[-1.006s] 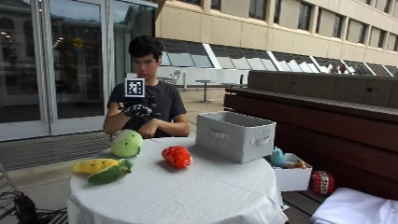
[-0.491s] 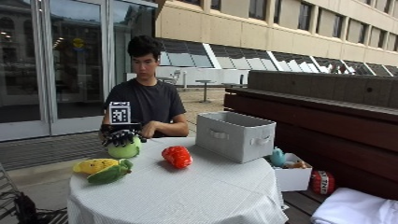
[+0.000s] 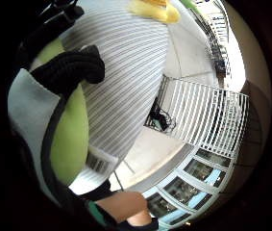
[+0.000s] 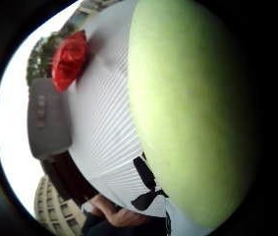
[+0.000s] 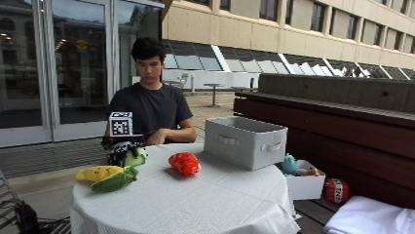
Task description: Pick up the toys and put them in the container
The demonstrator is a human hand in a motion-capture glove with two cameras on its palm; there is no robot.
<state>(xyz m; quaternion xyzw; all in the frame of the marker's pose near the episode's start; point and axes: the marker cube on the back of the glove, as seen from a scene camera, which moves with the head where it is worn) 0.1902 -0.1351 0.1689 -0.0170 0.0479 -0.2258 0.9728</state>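
On the round white table (image 5: 214, 204) a light green ball-shaped toy (image 5: 137, 157) sits near the far left edge. My gloved right hand (image 5: 123, 152) lies over its top and left side with fingers curled round it. The green toy (image 4: 192, 108) fills the thumb side palm view and also shows beside a black finger (image 3: 73, 67) as the green toy (image 3: 70, 139). A red toy (image 5: 185, 164) lies mid-table, also seen as the red toy (image 4: 69, 59). A yellow and green corn toy (image 5: 107, 176) lies at the left edge. The grey fabric container (image 5: 244, 141) stands at the right.
The person's bare left hand (image 5: 156, 139) rests at the table's far edge. A small white box with toys (image 5: 301, 183) sits on the wooden bench right of the table, and a red and white ball (image 5: 336, 190) lies beside it.
My hand came down from chest height onto the green toy and now grips it. The other toys and the container stayed put.
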